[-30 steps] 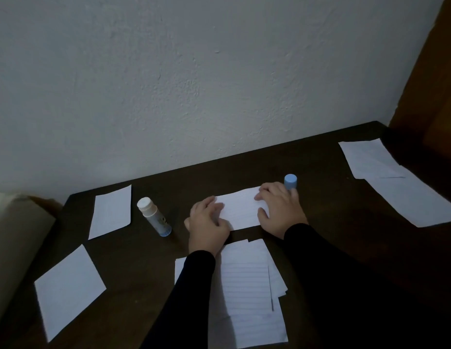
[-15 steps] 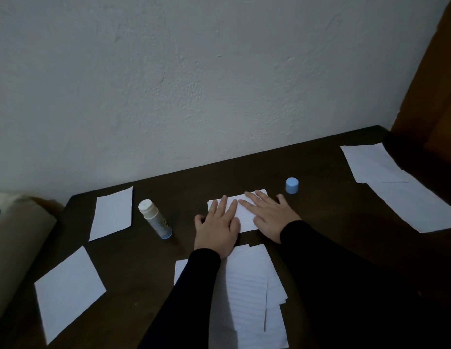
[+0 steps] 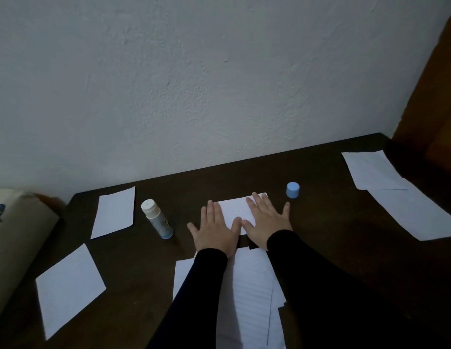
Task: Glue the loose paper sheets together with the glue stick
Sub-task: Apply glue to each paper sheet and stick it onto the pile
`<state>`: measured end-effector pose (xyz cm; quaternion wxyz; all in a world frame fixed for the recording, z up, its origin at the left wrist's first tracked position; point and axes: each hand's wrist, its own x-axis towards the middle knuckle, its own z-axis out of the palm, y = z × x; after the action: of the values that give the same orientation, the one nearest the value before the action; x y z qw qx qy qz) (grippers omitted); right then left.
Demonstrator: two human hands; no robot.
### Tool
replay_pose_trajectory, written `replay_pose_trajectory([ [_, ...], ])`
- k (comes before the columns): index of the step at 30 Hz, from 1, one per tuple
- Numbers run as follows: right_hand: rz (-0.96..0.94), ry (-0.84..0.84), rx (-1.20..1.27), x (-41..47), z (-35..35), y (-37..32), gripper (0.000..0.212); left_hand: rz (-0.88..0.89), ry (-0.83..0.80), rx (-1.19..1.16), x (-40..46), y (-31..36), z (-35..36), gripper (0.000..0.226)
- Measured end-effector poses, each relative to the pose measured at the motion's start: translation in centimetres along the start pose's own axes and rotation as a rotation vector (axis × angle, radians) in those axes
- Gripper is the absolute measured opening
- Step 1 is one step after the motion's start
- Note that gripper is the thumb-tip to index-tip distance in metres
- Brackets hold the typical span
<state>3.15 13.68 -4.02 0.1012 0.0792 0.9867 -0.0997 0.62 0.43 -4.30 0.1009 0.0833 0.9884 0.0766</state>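
Observation:
A small white paper piece (image 3: 235, 210) lies on the dark table (image 3: 327, 222) in front of me. My left hand (image 3: 215, 231) and my right hand (image 3: 266, 220) both press flat on it, fingers spread, thumbs almost touching. The glue stick (image 3: 156, 219) stands uncapped and tilted to the left of my left hand. Its blue cap (image 3: 292, 189) sits just right of the paper, beyond my right hand. A stack of lined sheets (image 3: 252, 298) lies between my black sleeves near the front edge.
Two loose white sheets lie at the left, one at the back (image 3: 114, 212) and one nearer (image 3: 68, 288). Long joined sheets (image 3: 400, 195) spread at the right. A pale rolled object (image 3: 15, 238) sits off the left edge. The wall stands close behind the table.
Both hands went from curled at the paper's ends to flat on it, sliding toward each other. The right hand moved away from the blue cap.

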Motion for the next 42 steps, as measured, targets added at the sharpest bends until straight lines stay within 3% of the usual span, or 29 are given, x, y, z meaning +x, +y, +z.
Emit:
replay_pose_trajectory([
  [5, 0.047, 0.033, 0.031, -0.7, 0.5, -0.2, 0.071, -0.016, -0.048, 0.039, -0.1, 0.0, -0.7, 0.079],
  [12, -0.008, -0.056, -0.018, -1.5, -0.3, 0.8, 0.067, 0.04, -0.16, 0.085, 0.5, -0.9, -3.1, 0.08],
  [17, -0.162, -0.055, -0.086, -2.9, 0.0, 0.6, 0.056, 0.237, -0.081, 0.115, -1.2, -1.2, -2.5, 0.07],
  [28, 0.025, -0.075, -0.063, -4.0, 0.2, 0.8, 0.065, 0.162, -0.282, 0.132, -1.9, -3.3, -4.2, 0.065],
  [30, 0.018, -0.04, -0.049, -3.9, -0.4, 0.6, 0.063, 0.182, -0.241, 0.103, -1.9, -3.7, -4.6, 0.056],
  [34, -0.067, 0.133, -0.066, -3.1, -1.4, 1.2, 0.047, 0.255, 0.034, 0.113, -1.6, -4.1, -4.0, 0.033],
  [38, -0.041, -0.104, -0.028, -1.9, -1.4, 2.3, 0.056, 0.213, -0.203, 0.073, -1.1, -4.4, -4.1, 0.052],
  [42, -0.033, -0.114, -0.044, -1.6, -1.1, 2.6, 0.062, 0.208, -0.312, 0.049, -0.8, -5.1, -4.7, 0.066],
])
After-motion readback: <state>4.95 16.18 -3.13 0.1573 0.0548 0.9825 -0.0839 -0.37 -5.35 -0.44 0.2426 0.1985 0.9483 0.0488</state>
